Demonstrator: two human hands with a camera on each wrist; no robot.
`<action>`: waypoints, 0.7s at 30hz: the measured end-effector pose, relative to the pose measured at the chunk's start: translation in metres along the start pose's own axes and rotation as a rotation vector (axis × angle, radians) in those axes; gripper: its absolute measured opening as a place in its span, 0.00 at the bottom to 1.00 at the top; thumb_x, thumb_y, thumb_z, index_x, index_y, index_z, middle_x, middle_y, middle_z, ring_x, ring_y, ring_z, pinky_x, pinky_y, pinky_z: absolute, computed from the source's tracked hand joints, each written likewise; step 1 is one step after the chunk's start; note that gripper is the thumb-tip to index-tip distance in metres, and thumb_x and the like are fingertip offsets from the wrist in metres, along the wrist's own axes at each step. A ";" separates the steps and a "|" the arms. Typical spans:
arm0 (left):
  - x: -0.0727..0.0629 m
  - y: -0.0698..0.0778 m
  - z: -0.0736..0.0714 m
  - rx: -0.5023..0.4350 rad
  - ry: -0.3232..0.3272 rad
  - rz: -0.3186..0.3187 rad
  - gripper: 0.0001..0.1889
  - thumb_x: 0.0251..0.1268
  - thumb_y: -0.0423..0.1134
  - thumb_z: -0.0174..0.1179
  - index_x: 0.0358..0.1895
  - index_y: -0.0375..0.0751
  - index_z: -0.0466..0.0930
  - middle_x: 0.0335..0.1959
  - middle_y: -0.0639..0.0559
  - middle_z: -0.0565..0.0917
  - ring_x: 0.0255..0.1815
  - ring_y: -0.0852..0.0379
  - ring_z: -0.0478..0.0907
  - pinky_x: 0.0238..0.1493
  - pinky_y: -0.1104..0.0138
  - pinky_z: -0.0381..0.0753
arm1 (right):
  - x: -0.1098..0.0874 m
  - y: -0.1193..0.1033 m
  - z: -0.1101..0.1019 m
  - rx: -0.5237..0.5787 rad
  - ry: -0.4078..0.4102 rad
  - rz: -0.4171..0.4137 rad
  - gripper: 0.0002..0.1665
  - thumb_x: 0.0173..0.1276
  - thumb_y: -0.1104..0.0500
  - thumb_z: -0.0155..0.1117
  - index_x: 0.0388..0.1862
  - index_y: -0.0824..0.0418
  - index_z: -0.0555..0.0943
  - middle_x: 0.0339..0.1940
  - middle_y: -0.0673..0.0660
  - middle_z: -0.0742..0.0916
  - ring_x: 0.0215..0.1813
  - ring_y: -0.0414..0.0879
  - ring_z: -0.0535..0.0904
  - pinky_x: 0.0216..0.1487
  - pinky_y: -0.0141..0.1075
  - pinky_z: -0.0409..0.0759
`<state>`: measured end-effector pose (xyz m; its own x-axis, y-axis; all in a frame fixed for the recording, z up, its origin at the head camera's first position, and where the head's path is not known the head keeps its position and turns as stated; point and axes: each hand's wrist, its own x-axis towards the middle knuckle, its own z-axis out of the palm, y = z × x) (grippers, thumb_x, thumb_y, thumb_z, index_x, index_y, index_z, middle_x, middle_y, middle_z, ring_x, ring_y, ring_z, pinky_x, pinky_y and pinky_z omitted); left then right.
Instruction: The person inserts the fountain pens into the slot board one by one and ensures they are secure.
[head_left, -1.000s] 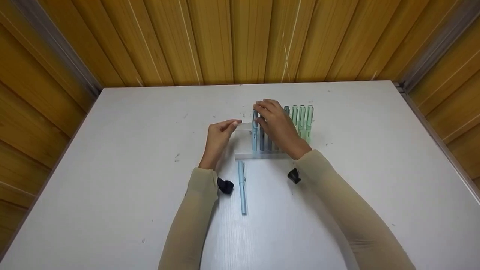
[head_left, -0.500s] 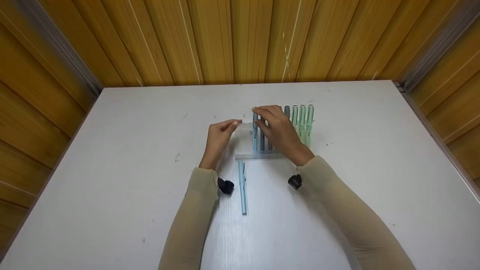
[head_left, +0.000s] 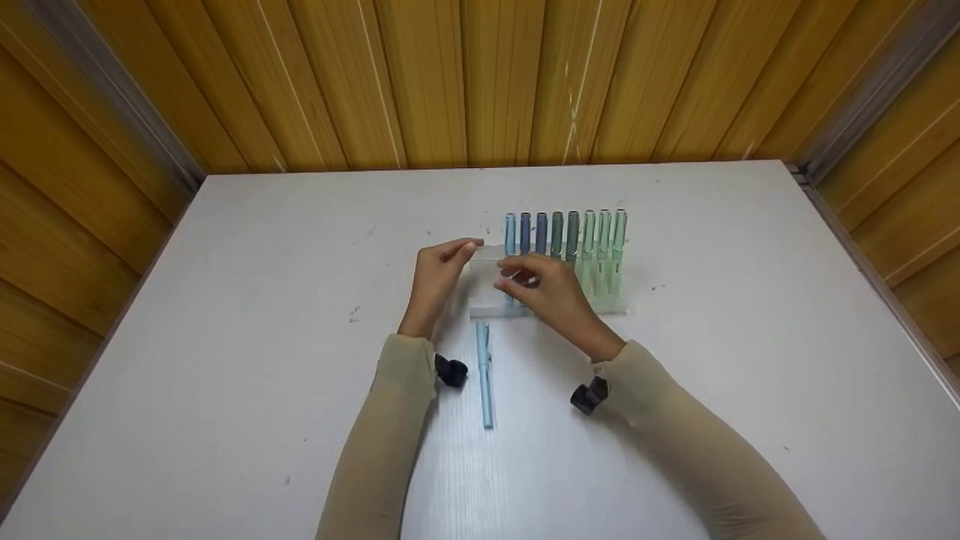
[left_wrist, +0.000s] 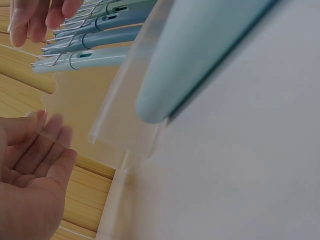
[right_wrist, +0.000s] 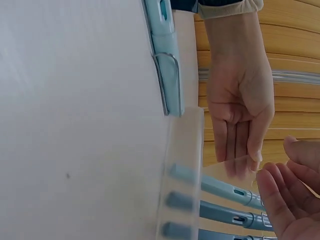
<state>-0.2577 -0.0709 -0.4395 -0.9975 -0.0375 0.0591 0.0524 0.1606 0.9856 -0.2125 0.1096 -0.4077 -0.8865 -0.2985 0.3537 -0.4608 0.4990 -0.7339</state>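
A clear pen rack [head_left: 486,285] stands on the table, holding a row of upright pens. Its left upper edge is pinched between thumb and finger of my left hand [head_left: 437,283], whose other fingers lie behind the clear panel in the right wrist view. My right hand [head_left: 556,294] hovers in front of the row, fingers loosely bent and holding nothing; it hides the lower parts of several pens. Leftmost in the rack is a light blue pen [head_left: 511,234]. Another light blue pen [head_left: 485,379] lies on the table before the rack's left end, between my forearms.
To the right of the racked light blue pen stand dark blue pens [head_left: 541,231], dark green pens [head_left: 573,232] and light green pens [head_left: 604,234]. Bare rack space lies at the left end. The white table [head_left: 262,337] meets a wood-panelled wall [head_left: 495,82] behind.
My right hand has come off the top of the leftmost racked pen and dropped down toward me, uncovering the row of caps. The left hand, rack and lying pen have stayed put.
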 end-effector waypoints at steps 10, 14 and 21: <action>0.001 -0.001 0.001 -0.024 0.007 -0.027 0.12 0.68 0.41 0.59 0.47 0.40 0.86 0.52 0.47 0.85 0.59 0.53 0.78 0.64 0.57 0.73 | -0.011 0.002 0.010 0.098 -0.267 0.224 0.19 0.62 0.57 0.70 0.50 0.66 0.83 0.40 0.58 0.89 0.39 0.48 0.85 0.36 0.34 0.82; 0.001 0.000 0.001 -0.029 0.007 -0.029 0.12 0.68 0.41 0.59 0.47 0.39 0.86 0.52 0.47 0.85 0.59 0.53 0.78 0.64 0.57 0.72 | -0.012 0.004 0.012 0.094 -0.351 0.240 0.21 0.62 0.56 0.70 0.51 0.67 0.83 0.39 0.60 0.88 0.36 0.47 0.86 0.35 0.33 0.82; 0.001 0.000 0.001 -0.019 0.007 -0.030 0.13 0.68 0.42 0.59 0.47 0.40 0.86 0.52 0.47 0.85 0.60 0.53 0.78 0.65 0.57 0.72 | -0.012 0.006 0.016 0.048 -0.454 0.272 0.24 0.62 0.54 0.70 0.52 0.68 0.82 0.39 0.58 0.88 0.35 0.43 0.84 0.35 0.32 0.80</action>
<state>-0.2589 -0.0699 -0.4399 -0.9983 -0.0491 0.0309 0.0238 0.1404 0.9898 -0.2042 0.1032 -0.4261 -0.8609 -0.4915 -0.1319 -0.2052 0.5725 -0.7938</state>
